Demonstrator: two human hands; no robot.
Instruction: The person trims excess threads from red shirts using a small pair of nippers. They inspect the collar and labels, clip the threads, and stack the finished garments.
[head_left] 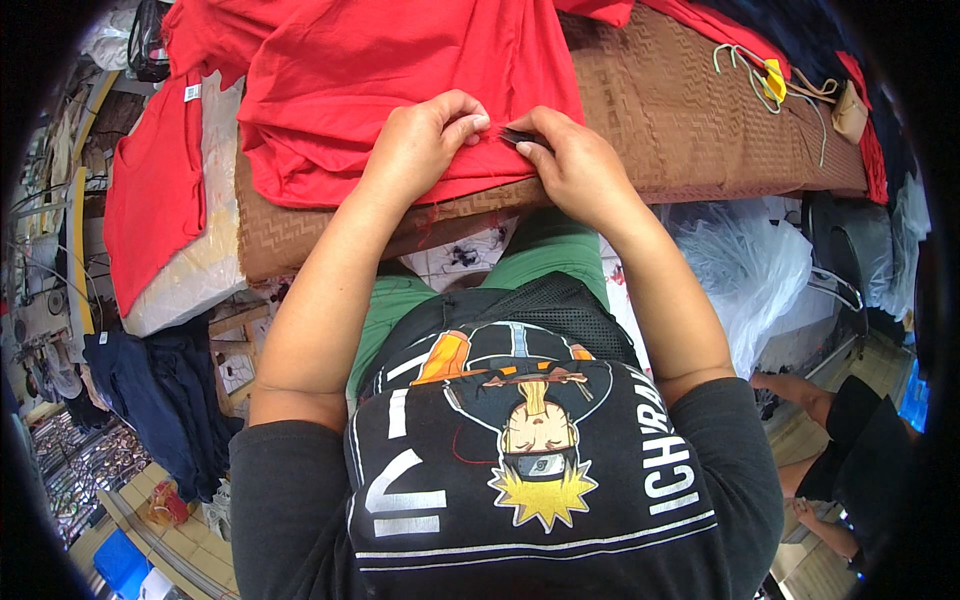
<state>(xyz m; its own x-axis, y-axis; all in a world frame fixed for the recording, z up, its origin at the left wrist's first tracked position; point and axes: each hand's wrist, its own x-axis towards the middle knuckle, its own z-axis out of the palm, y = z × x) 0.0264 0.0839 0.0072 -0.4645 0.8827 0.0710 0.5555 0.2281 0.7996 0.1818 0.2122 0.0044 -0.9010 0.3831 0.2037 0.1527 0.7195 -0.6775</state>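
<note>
A red garment [330, 120] lies spread over the brown patterned cloth of the table in front of me. My left hand [425, 140] rests above its near part, thumb and forefinger pinched together; what is between them, if anything, is too small to tell. Close by on the right, my right hand [575, 160] is closed around small dark thread snips [515, 136], mostly hidden by the fingers. Their tip points at the left fingertips, with a few wisps of red thread [497, 131] in the gap.
Another red garment [155, 190] drapes over the table's left end, with dark blue clothing [160, 400] hanging below. On the brown cloth [690, 110], at right, lie pale cords with a yellow piece [774, 80]. Clear plastic bags [740, 270] bulge beneath the right side. Another person [850, 470] is at lower right.
</note>
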